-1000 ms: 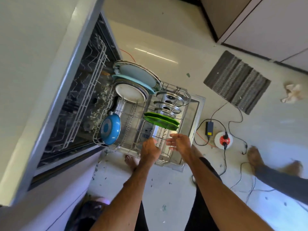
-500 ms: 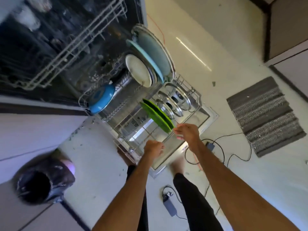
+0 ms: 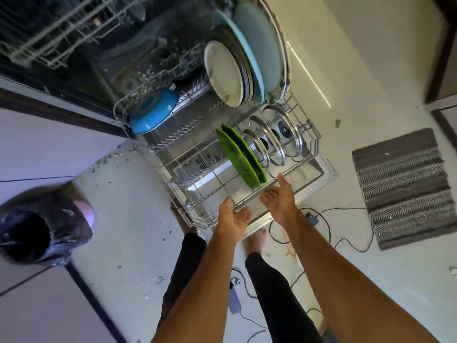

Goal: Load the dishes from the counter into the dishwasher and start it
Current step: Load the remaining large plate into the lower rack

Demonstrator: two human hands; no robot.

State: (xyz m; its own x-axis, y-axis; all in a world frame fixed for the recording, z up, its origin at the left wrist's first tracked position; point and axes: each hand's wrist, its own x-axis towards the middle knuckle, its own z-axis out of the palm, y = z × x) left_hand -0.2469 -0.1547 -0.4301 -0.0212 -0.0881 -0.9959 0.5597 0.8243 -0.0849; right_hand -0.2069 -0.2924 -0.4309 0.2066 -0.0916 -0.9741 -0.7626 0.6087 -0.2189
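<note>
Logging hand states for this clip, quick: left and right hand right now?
Left hand: open, fingers relaxed, holding nothing.
Right hand: open, holding nothing, close to the green plates.

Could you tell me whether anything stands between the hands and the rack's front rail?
Nothing visible does: the open left hand and right hand are both at the near rail of the grey wire dishwasher rack; the two green plates stand just beyond.
</note>
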